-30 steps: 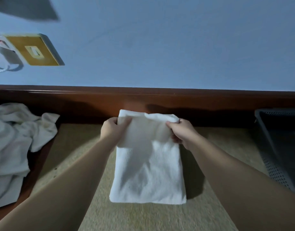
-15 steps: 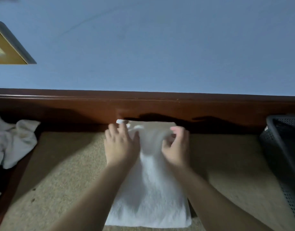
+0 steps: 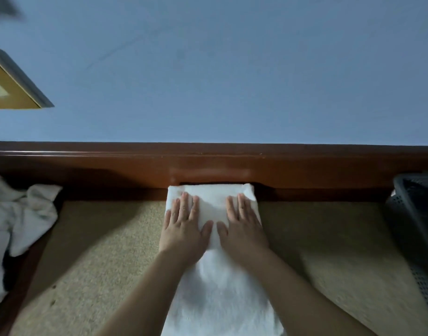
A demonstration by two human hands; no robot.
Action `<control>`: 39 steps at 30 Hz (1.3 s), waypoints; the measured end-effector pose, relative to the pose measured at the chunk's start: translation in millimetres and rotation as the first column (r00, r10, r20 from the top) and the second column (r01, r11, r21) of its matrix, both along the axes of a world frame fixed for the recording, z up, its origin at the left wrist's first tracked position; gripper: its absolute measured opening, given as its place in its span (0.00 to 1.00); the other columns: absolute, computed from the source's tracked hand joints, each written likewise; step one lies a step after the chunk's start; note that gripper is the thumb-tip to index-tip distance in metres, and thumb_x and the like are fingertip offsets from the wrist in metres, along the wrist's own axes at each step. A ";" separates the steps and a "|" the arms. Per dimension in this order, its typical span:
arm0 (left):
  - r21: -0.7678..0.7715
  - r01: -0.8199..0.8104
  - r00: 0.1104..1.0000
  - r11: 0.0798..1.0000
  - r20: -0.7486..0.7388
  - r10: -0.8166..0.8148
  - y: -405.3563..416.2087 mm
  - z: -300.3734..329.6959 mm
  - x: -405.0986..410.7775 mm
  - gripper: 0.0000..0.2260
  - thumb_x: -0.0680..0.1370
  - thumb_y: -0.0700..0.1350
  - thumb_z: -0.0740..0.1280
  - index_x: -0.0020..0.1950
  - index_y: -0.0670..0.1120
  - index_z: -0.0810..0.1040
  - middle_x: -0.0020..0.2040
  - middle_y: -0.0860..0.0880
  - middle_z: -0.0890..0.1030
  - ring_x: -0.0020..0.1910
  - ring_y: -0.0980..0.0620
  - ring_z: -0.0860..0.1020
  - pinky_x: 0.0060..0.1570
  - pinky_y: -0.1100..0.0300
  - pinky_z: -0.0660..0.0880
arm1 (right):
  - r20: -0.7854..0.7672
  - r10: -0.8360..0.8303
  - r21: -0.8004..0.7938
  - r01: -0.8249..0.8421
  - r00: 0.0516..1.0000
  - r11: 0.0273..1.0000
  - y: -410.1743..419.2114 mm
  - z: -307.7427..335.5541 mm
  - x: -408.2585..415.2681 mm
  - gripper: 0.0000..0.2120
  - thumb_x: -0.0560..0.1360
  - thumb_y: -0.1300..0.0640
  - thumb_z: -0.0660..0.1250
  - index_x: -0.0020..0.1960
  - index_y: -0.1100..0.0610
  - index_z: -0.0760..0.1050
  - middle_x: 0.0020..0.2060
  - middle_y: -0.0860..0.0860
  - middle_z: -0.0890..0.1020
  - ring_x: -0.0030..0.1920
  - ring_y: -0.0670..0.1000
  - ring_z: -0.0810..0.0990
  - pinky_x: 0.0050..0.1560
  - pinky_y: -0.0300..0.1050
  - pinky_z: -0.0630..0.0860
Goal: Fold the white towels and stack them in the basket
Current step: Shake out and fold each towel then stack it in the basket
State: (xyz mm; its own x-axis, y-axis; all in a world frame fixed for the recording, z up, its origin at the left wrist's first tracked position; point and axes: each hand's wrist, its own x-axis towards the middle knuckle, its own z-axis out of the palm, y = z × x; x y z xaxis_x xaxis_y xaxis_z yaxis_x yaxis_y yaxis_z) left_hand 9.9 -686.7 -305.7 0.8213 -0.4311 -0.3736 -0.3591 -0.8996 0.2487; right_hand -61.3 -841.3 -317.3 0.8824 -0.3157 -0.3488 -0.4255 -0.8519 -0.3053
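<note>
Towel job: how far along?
Done: nothing confirmed, since little of the basket interior shows. In hand: left hand and right hand press flat on the folded towel on the mat. Left: finish it, basket it, then the crumpled towel pile.

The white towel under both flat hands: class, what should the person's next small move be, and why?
Probably slide both palms back along the towel to smooth it, then fold it again. The left hand and right hand press flat on its far end, it lies long on the tan mat, and the basket waits at right.
</note>
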 end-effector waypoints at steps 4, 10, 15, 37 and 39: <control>-0.026 -0.006 0.999 1.000 0.038 0.007 7.2 37.4 -46.6 0.31 0.86 0.60 0.45 0.85 0.52 0.35 0.83 0.46 0.31 0.82 0.46 0.31 0.81 0.45 0.37 | -0.055 0.040 0.003 -0.040 0.998 0.999 31.6 51.1 -39.1 0.32 0.83 0.36 0.35 0.82 0.44 0.29 0.78 0.50 0.25 0.79 0.57 0.24 0.81 0.60 0.34; -0.106 0.054 0.985 0.993 0.167 -0.036 64.3 -21.6 -126.2 0.31 0.85 0.60 0.50 0.86 0.49 0.51 0.86 0.45 0.48 0.85 0.45 0.48 0.81 0.46 0.47 | 0.009 0.026 -0.061 -0.026 1.000 0.998 71.0 10.3 -134.2 0.31 0.85 0.35 0.42 0.84 0.40 0.37 0.83 0.49 0.34 0.82 0.60 0.32 0.79 0.64 0.38; -0.063 0.078 0.978 0.995 0.196 -0.064 57.9 -38.3 -114.6 0.32 0.86 0.62 0.49 0.86 0.51 0.42 0.86 0.47 0.43 0.84 0.48 0.39 0.81 0.48 0.39 | 0.039 0.054 -0.126 -0.049 0.998 0.991 65.6 -15.6 -129.3 0.33 0.85 0.35 0.43 0.85 0.45 0.39 0.83 0.57 0.34 0.81 0.65 0.31 0.80 0.67 0.41; -0.186 0.469 0.861 0.863 0.314 -0.400 127.6 67.6 -105.7 0.27 0.69 0.50 0.74 0.67 0.48 0.73 0.51 0.49 0.80 0.44 0.47 0.80 0.33 0.56 0.78 | 0.278 0.333 -0.044 -0.334 0.901 0.942 12.9 71.9 -174.2 0.26 0.70 0.55 0.75 0.68 0.52 0.75 0.65 0.49 0.80 0.56 0.55 0.83 0.49 0.48 0.83; -0.266 0.299 0.951 0.916 0.167 -0.262 123.7 119.5 -95.9 0.24 0.71 0.54 0.72 0.66 0.58 0.71 0.50 0.53 0.79 0.44 0.51 0.78 0.41 0.58 0.75 | 0.263 0.293 0.046 -0.315 0.919 0.948 0.4 127.6 -164.1 0.22 0.74 0.51 0.70 0.67 0.46 0.74 0.61 0.42 0.75 0.50 0.48 0.79 0.45 0.45 0.77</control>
